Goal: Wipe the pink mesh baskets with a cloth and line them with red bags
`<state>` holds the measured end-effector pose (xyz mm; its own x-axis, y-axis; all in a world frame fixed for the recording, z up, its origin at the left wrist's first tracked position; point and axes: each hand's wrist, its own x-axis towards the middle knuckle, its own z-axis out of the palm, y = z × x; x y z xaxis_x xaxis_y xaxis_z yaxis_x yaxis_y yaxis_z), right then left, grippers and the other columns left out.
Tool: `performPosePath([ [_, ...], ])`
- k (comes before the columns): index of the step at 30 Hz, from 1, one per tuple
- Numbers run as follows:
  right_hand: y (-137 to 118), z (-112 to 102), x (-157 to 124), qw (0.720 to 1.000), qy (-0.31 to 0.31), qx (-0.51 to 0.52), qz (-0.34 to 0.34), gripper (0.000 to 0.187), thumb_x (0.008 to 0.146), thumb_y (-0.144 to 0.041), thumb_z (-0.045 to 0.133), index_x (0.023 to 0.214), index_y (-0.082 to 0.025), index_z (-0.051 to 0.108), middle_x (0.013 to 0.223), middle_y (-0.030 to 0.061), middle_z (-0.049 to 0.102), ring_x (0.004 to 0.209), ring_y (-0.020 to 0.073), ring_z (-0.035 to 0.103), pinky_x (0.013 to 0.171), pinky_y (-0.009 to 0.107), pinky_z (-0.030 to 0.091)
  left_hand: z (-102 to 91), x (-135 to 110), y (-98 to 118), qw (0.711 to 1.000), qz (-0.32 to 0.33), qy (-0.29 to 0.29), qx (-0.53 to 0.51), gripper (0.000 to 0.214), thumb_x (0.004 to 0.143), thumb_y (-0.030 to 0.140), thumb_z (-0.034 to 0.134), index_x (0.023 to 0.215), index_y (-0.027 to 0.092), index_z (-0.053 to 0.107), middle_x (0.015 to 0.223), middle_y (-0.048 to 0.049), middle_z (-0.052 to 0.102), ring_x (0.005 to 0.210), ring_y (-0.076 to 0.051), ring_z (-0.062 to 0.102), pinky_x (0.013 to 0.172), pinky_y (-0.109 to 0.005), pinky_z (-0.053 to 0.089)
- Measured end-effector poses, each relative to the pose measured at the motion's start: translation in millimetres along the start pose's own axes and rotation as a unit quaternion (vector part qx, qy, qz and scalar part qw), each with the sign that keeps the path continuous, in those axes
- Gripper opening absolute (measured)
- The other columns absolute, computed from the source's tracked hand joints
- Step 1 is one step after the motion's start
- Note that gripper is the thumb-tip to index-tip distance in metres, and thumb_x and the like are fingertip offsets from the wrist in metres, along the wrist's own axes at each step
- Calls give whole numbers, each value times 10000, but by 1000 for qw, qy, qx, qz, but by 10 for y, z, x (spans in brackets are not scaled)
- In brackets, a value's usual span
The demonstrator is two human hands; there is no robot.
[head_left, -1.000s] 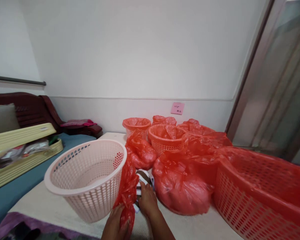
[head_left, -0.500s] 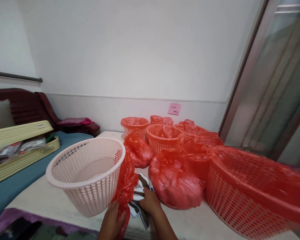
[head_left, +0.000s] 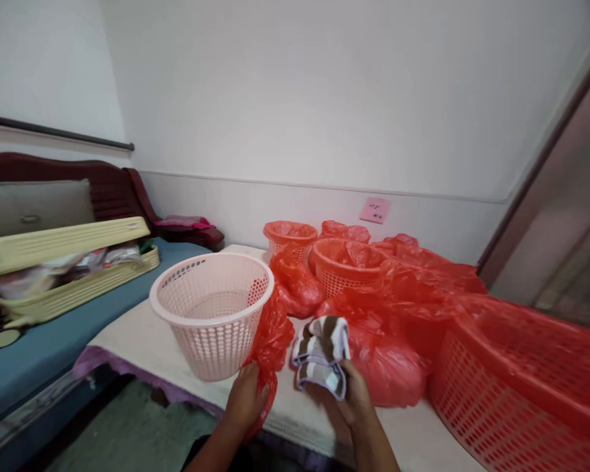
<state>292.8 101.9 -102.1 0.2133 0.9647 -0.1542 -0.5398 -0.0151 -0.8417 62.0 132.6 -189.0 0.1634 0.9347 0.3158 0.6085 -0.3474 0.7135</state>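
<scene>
Left hand (head_left: 246,400) gripping red bag (head_left: 270,337), right hand (head_left: 349,400) clutching striped cloth (head_left: 322,354)

The pink note (head_left: 374,210) on the wall bears handwriting too small to read.

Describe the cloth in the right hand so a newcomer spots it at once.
Find the pale pink basket on the table. Right of it, the right hand holds up a bunched cloth. Its brown-and-white stripes set it apart from the red bags all around.
</scene>
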Motion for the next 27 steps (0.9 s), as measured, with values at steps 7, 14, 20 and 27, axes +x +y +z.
performPosePath([
  [7, -88, 46, -186, 988, -10, 137, 66, 181, 692, -320, 637, 806, -200, 713, 887, 90, 777, 867, 265, 727, 838, 440, 575, 5, -22, -20, 1000, -9, -18, 19, 426, 878, 337, 632, 1263, 172, 559, 1355, -122, 553, 1272, -299, 502, 1057, -573, 393],
  [14, -46, 156, -321, 968, -3, 228, 107, 290, 854, -322, 472, 907, -234, 743, 884, 44, 783, 890, 231, 728, 875, 444, 553, -214, -63, 71, 999, 45, 9, 1, 285, 911, 343, 586, 1135, 170, 619, 1221, -93, 628, 1165, -247, 575, 1006, -508, 452],
  [20, 46, 196, -307, 970, -33, 198, 135, 335, 848, -341, 447, 821, -191, 745, 911, 98, 779, 857, 254, 733, 880, 443, 541, -471, -152, 140, 996, 54, 72, 11, 214, 938, 343, 532, 848, 161, 598, 849, -11, 608, 836, -163, 601, 793, -374, 505],
  [27, 203, 248, -258, 976, -56, 165, 127, 273, 816, -335, 508, 841, -182, 733, 888, 79, 778, 840, 248, 729, 876, 429, 541, -589, -260, 241, 997, 61, 17, 39, 230, 924, 346, 554, 779, 168, 570, 766, 14, 570, 746, -141, 570, 719, -331, 490],
])
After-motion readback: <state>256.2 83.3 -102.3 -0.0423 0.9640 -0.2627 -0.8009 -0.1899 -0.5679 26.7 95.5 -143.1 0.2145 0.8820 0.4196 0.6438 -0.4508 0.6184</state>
